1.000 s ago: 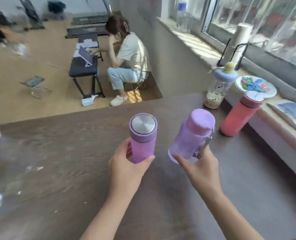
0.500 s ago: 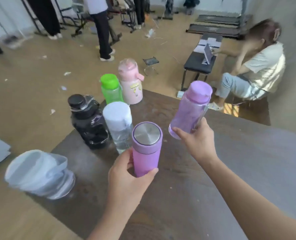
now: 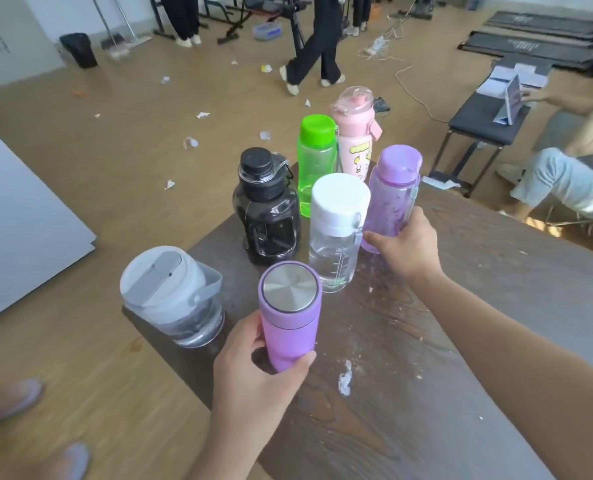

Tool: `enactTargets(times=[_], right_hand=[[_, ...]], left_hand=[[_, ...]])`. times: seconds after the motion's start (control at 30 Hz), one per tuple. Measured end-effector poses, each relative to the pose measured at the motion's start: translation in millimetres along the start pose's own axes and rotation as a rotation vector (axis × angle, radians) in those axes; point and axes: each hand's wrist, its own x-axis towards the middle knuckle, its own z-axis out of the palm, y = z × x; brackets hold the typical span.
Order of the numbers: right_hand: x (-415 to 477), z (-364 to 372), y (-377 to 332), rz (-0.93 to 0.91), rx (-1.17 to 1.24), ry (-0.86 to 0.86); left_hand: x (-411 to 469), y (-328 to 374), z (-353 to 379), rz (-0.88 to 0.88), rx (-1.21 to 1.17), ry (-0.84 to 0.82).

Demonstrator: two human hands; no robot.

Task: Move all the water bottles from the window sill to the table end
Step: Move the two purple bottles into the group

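left hand [image 3: 253, 375] grips the flask [image 3: 290, 315] at lower centre; right hand [image 3: 404, 245] clamps the purple bottle [image 3: 392, 199] beside the clear bottle [image 3: 336, 233].

You're in a big open workroom, part gym, part recording space: treadmills [image 3: 544, 32] line the far wall, a weight bench [image 3: 246, 10] and tripod [image 3: 293, 26] stand on the littered wooden floor [image 3: 115, 140], a broom [image 3: 115, 43] leans nearby.
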Motion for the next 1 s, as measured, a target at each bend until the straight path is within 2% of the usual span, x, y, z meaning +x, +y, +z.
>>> enactTargets(times=[0.23, 1.0], right_hand=[[3.0, 8.1, -5.1, -0.004, -0.002, -0.021], [-15.6, 14.5, 5.1, 0.063, 0.017, -0.080]], left_hand=[[-3.6, -6.4, -10.8, 0.065, -0.011, 0.027], [-8.0, -23.7, -21.7, 0.028, -0.094, -0.020]])
